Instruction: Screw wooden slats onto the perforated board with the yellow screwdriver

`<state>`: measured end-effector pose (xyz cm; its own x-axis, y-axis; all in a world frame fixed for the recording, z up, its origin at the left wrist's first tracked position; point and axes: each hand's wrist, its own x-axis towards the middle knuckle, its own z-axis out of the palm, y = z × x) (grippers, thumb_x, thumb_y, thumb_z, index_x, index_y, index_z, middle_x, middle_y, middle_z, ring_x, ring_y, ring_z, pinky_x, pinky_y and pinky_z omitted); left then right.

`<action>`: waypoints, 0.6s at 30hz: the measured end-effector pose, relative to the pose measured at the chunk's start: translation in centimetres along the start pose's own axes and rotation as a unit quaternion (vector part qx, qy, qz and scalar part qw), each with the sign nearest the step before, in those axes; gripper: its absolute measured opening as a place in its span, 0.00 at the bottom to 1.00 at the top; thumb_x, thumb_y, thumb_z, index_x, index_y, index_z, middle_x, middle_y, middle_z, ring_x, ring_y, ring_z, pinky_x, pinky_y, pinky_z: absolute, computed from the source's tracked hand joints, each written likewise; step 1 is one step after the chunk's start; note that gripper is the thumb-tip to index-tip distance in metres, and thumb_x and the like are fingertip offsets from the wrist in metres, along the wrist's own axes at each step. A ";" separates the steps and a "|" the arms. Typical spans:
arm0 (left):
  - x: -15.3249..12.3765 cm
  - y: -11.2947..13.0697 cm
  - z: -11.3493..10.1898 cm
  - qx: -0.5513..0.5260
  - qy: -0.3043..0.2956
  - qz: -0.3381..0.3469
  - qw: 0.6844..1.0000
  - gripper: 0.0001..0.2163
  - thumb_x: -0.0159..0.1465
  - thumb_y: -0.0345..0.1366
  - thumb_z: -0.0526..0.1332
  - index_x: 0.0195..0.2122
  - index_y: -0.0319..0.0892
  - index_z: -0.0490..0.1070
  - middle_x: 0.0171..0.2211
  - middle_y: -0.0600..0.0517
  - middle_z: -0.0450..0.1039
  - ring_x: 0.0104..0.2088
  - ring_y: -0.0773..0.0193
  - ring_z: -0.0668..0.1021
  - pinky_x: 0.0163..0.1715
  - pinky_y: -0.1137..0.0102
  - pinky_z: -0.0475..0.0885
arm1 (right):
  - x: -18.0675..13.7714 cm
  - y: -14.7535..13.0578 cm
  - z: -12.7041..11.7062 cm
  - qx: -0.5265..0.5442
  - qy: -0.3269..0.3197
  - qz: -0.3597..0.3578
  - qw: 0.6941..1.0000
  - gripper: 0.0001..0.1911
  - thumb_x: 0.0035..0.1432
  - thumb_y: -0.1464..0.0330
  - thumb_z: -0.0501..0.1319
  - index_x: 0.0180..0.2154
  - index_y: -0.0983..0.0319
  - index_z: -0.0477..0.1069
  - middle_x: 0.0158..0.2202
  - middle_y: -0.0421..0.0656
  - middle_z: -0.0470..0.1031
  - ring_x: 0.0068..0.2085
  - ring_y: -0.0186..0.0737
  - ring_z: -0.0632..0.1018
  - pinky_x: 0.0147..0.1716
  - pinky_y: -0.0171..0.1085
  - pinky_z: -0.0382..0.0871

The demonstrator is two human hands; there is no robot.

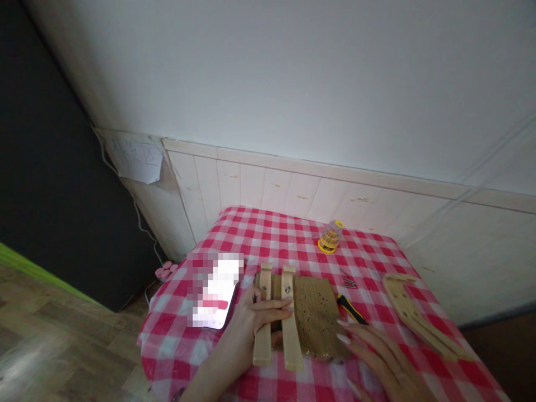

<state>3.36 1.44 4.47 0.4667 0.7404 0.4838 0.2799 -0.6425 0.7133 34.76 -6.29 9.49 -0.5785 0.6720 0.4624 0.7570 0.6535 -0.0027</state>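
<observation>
Two pale wooden strips (292, 340), each with a block at the far end and a dark screw or hole below it, lie side by side over a brown wooden board (316, 312) dotted with small holes. My left hand (255, 312) is closed around the left strip, its fingertips reaching onto the right one; part of its grip is hidden. Spread fingers of my right hand (377, 352) are by the board's lower right corner, holding nothing. Just beyond them lies a black and yellow screwdriver handle (352, 310). Several small bits (348, 281) rest farther back.
A lit phone (220, 296), partly pixelated, lies left of the board on the checked tablecloth (268, 229). A clear and yellow bit holder (331, 237) stands at the back. More angled wooden pieces (414, 318) lie right. The wall (293, 184) borders the table's far side.
</observation>
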 end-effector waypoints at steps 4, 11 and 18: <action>0.4 0.5 -0.1 -0.005 -0.029 -0.021 0.999 0.13 0.74 0.40 0.65 0.57 0.45 0.75 0.59 0.43 0.76 0.53 0.51 0.80 0.52 0.53 0.79 | 7.6 -0.4 -0.6 0.005 -0.023 -0.027 0.999 0.27 0.71 0.74 0.52 0.68 0.57 0.68 0.59 0.45 0.83 0.55 0.44 0.84 0.56 0.42 0.81; 0.5 1.1 -0.4 -0.006 -0.048 -0.026 0.998 0.13 0.75 0.40 0.64 0.58 0.44 0.73 0.59 0.44 0.74 0.51 0.54 0.81 0.50 0.55 0.80 | 11.4 -0.3 4.1 0.016 -0.038 -0.078 0.996 0.23 0.70 0.79 0.51 0.59 0.65 0.77 0.57 0.50 0.84 0.56 0.46 0.84 0.56 0.46 0.83; 0.0 0.7 0.4 -0.014 -0.028 -0.033 0.999 0.13 0.72 0.39 0.66 0.56 0.50 0.80 0.55 0.44 0.83 0.53 0.47 0.81 0.62 0.48 0.72 | 10.2 0.1 5.2 0.049 -0.072 -0.074 0.993 0.31 0.67 0.83 0.52 0.68 0.61 0.68 0.63 0.46 0.79 0.62 0.40 0.80 0.61 0.39 0.78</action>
<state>3.83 0.91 4.74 0.4937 0.7685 0.4071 0.2883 -0.5863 0.7571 27.35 2.45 9.62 -0.7235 0.6049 0.3326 0.6318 0.7744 -0.0342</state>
